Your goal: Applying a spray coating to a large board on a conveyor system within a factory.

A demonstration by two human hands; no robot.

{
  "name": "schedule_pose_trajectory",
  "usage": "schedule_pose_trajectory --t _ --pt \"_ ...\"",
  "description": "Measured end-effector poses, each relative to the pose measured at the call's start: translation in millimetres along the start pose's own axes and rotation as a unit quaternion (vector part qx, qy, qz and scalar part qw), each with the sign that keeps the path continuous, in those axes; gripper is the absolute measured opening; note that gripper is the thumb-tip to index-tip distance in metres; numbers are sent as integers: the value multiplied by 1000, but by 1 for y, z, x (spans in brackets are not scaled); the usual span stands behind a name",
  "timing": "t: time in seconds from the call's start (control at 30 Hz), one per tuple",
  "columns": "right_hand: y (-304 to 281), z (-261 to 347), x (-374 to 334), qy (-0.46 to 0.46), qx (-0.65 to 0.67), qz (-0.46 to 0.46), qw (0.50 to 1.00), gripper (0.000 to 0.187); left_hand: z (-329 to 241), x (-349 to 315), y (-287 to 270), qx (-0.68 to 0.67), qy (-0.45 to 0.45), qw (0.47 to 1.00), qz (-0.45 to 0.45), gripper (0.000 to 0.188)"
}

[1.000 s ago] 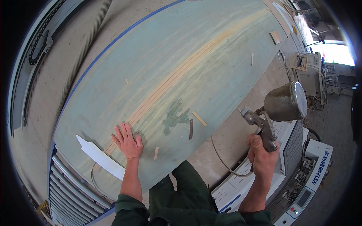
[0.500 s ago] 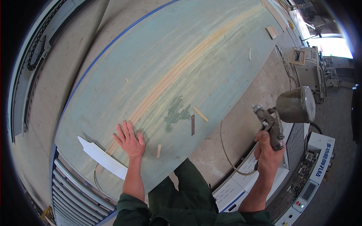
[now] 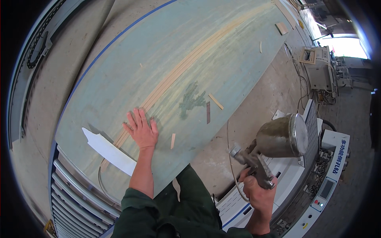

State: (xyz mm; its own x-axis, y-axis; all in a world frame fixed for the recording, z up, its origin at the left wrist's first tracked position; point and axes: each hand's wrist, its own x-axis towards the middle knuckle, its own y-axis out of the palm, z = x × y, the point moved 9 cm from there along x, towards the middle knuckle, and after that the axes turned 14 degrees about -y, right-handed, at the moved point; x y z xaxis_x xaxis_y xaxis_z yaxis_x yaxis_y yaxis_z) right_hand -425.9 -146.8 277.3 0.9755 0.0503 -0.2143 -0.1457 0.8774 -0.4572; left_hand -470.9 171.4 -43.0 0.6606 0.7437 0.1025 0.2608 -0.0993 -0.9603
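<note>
My left hand (image 3: 143, 131) lies flat on the lower end of several long, thin wooden strips (image 3: 174, 76), fingers spread. These strips run side by side up the pale green tabletop (image 3: 107, 95). My right hand (image 3: 260, 193) grips the handle of a spray gun (image 3: 256, 166) with a metal cup, held out past the table's right edge. A hose hangs from the gun. Beside my left forearm a white curved piece (image 3: 109, 151) lies across the strips' near end. Right of that hand are a short wood scrap (image 3: 173, 141), a dark strip (image 3: 208, 112) and a pale stick (image 3: 216, 101).
A roller conveyor (image 3: 81, 192) adjoins the table's near left end. A wood block (image 3: 281, 28) rests at the far right edge. Machines stand to the right, with a control panel (image 3: 327, 188) near the lower right. A ribbed hose (image 3: 85, 49) runs along the left floor.
My right hand has brought the spray gun leftward and lower, nearer to me. My left hand stays on the strips while the view has shifted slightly.
</note>
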Motion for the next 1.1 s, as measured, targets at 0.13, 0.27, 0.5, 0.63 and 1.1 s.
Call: schedule_pose_trajectory --t 0.13,0.27,0.5,0.63,1.1 --pt "6 0 11 10 32 8 999 53 0 0 -1 0 2 1000 -1 66" --pt "-5 -2 45 -33 -31 -14 999 55 -1 2 -2 0 2 1000 -4 66" --pt "-35 0 89 -64 -95 -74 991 53 -4 3 -4 6 0 1000 3 65" --pt "-49 1 106 -72 -109 -125 984 52 -4 3 -1 15 -4 1000 18 67" --pt "-50 -7 98 -61 -88 -102 989 54 -4 2 -2 9 -6 1000 8 67"
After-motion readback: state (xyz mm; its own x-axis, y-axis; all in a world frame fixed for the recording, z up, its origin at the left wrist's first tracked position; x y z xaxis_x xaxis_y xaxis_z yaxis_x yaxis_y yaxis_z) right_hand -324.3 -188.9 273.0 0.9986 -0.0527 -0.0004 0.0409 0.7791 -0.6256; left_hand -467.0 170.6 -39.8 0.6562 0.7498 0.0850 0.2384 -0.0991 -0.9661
